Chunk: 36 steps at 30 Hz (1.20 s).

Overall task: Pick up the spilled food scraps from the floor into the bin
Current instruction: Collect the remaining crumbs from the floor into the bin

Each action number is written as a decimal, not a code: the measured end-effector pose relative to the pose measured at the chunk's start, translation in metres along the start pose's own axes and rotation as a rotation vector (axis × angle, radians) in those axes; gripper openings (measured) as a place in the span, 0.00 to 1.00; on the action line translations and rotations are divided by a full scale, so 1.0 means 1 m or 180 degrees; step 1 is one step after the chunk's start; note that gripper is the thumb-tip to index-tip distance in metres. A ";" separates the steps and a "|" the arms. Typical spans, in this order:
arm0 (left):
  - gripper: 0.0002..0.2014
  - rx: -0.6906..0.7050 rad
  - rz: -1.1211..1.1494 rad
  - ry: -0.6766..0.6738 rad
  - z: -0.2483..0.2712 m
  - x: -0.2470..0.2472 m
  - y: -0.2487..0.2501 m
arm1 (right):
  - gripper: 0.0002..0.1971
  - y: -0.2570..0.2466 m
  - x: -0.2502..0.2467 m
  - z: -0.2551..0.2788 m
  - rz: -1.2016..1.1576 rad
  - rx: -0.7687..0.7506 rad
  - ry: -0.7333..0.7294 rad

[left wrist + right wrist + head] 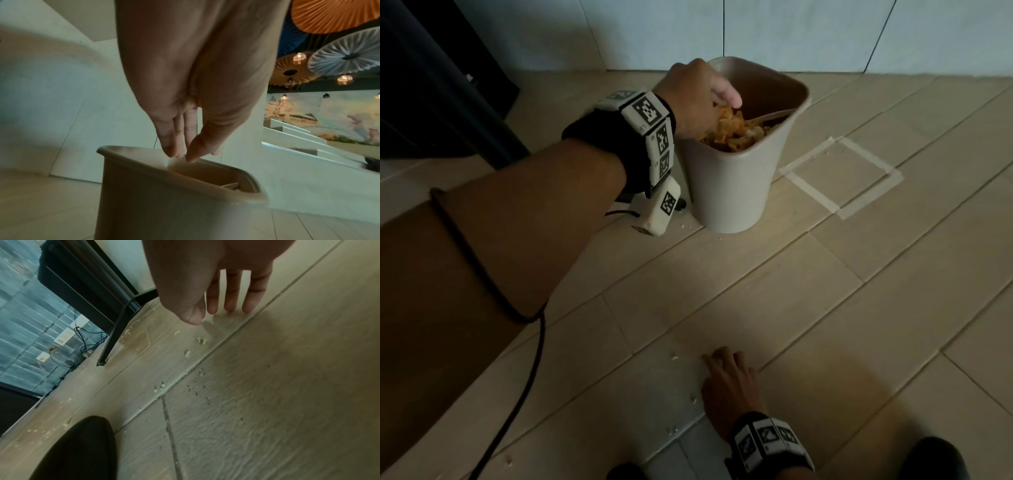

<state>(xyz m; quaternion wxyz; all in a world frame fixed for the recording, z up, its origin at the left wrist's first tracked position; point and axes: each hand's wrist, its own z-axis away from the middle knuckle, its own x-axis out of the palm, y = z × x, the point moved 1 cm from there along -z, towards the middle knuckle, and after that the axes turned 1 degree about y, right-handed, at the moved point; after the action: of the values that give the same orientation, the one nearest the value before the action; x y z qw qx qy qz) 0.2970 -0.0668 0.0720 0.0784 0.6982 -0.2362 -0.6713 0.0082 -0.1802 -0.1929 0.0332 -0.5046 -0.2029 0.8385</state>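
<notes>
The beige bin [732, 192] stands on the floor near the wall, holding orange-brown food scraps [732, 133] and a pale stick [770, 116]. My left hand [726, 106] hovers over its near rim with its fingers pointing straight down into it. In the left wrist view the left hand [180, 155] has thumb and fingers close together above the bin [164, 203], with nothing clearly held. My right hand [719, 359] rests on the floor, fingers spread. The right wrist view shows this right hand [216, 314] touching the planks with its fingertips. Small pale crumbs [674, 358] [201, 339] lie just left of it.
A masking-tape square [842, 174] marks the floor right of the bin. Dark furniture with a slanted leg [493, 137] stands at the left. A black cable [530, 359] hangs from my left arm. My dark shoes [931, 459] are at the bottom edge.
</notes>
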 end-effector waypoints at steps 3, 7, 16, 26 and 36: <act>0.20 0.0225 0.0087 0.0242 0.017 -0.003 0.000 | 0.24 0.000 0.008 -0.003 0.0243 -0.0204 0.0338; 0.16 0.0199 0.0505 0.1043 0.069 0.010 -0.019 | 0.28 0.002 0.007 -0.004 0.0357 -0.0297 0.0633; 0.18 -0.1115 0.0267 -0.1036 0.264 0.161 -0.098 | 0.31 0.017 0.013 -0.006 0.0516 -0.0552 0.0663; 0.18 -0.1099 0.0148 -0.0933 0.339 0.217 -0.086 | 0.24 0.024 0.020 0.004 0.0318 -0.0620 0.0775; 0.14 -0.0988 0.0176 -0.0665 0.362 0.232 -0.069 | 0.17 0.034 0.020 0.003 0.0215 -0.0737 0.0805</act>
<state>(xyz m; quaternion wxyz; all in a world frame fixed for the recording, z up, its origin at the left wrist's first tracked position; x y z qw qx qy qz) -0.0438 -0.0326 -0.1977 0.1786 0.5974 -0.1557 -0.7661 0.0013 -0.2069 -0.2212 -0.0281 -0.6131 -0.2752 0.7400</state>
